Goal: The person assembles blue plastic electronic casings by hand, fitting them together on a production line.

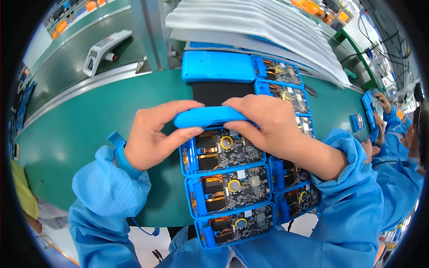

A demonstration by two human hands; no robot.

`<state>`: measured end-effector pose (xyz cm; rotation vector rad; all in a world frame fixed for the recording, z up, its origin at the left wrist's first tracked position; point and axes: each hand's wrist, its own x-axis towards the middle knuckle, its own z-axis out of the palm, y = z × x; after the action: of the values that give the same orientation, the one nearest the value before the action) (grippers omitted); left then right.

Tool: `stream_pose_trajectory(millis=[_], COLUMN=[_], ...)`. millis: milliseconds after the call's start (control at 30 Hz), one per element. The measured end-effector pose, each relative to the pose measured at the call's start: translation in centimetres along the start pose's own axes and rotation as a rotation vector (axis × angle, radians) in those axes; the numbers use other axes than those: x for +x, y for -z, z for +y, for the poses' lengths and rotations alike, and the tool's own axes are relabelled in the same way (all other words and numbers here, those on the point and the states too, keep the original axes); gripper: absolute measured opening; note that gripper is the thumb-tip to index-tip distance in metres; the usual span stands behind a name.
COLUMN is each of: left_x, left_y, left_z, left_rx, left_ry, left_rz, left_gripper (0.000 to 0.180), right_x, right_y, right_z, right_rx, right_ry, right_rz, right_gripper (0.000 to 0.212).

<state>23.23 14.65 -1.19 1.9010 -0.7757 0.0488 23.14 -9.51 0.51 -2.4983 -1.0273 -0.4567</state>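
Both the left hand (149, 134) and the right hand (268, 117) pinched a blue casing (209, 117) between thumb and fingers, one at each end. It was held at the far end of a line of three open blue housings (199, 195), circuit boards (256, 193) facing up, with a smooth blue shell (219, 66) beyond.

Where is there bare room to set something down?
Widest: green benchtop between your left hand and the metal rail. Smaller: between the open device units and the lone open unit at right. Crowded: the middle, where those device units run up toward the white foam sheets.
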Motion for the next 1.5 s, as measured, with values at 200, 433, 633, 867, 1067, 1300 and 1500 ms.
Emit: stream_pose_trajectory(millis=[200, 433, 633, 867, 1067, 1300, 1500], left_x=[-0.3, 0.0, 1.3, 1.0, 0.8, 0.6, 0.7], left_y=[0.0, 0.5, -0.5, -0.7, -0.6, -0.9, -0.9], left_z=[-0.3, 0.0, 1.0, 0.9, 0.4, 0.3, 0.4], left_rx=[0.013, 0.043, 0.097, 0.074, 0.069, 0.062, 0.092], left_ry=[0.040, 0.021, -0.021, -0.007, -0.038, -0.088, -0.087], left_rz=[0.024, -0.006, 0.023, -0.092, -0.091, -0.025, -0.046], left_gripper=[0.032, 0.034, 0.044, 0.036, 0.037, 0.035, 0.033], right_x=[-0.3, -1.5, -1.3, -2.1, 0.3, 0.7, 0.3], right_y=[2.5, 2.2, 2.0, 1.9, 2.5, -0.4, -0.4], right_z=[2.8, 2.1, 2.4, 2.1, 0.6, -1.5, -1.1], right_rx=[0.188, 0.087, 0.133, 0.071, -0.141, -0.018, 0.047], right_ry=[0.029, -0.018, 0.016, 0.063, 0.194, 0.094, 0.050], right_rz=[-0.166, -0.189, -0.138, -0.046, -0.016, 0.052, 0.048], right_gripper=[0.038, 0.030, 0.030, 0.027, 0.028, 0.026, 0.028])
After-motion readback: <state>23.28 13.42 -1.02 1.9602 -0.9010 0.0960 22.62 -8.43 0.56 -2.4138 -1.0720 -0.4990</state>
